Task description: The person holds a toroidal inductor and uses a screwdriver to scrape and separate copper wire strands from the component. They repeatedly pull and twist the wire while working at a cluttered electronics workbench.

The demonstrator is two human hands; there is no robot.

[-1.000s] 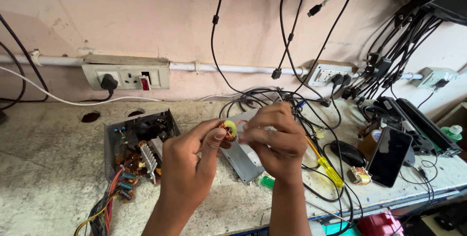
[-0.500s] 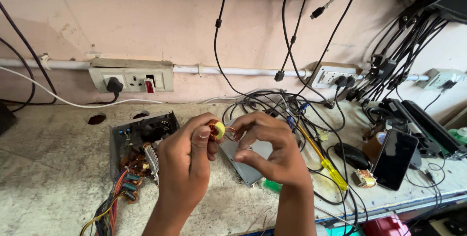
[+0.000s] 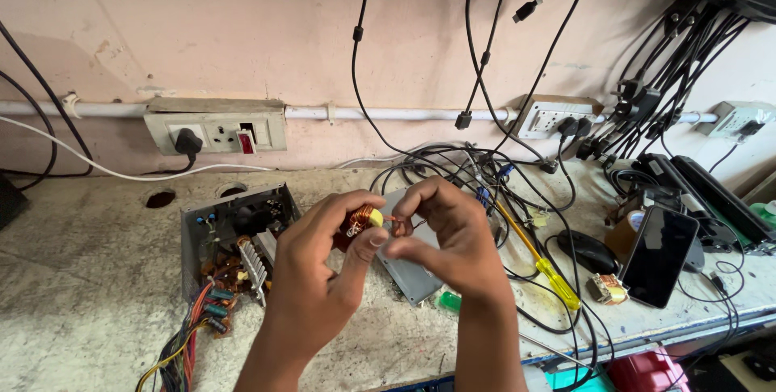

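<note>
The little copper coil (image 3: 363, 220), a small ring wound with orange-brown wire and a yellow spot on it, sits up in the air between the two hands, above the surface (image 3: 89, 279). The left hand (image 3: 319, 275) pinches the coil with its thumb and first fingers. The right hand (image 3: 444, 234) is curled close beside it, and its fingertips (image 3: 402, 222) nip a thin bit of wire that sticks out of the coil.

Right under the hands lies a flat grey metal cover (image 3: 410, 275). A small green part (image 3: 449, 301) lies just beside that cover. To the left of the hands stands an open grey metal box (image 3: 234, 234) with parts inside, and a bunch of coloured wires (image 3: 182, 356) comes out of it toward the front edge.

To the right of the hands lies a screwdriver (image 3: 537, 259) with a yellow handle, among a tangle of black cables (image 3: 453, 170). Farther right there is a black mouse (image 3: 588, 252) and a dark phone (image 3: 659, 256) leaning up. On the wall behind, a socket board (image 3: 214, 129) has a black plug in it.
</note>
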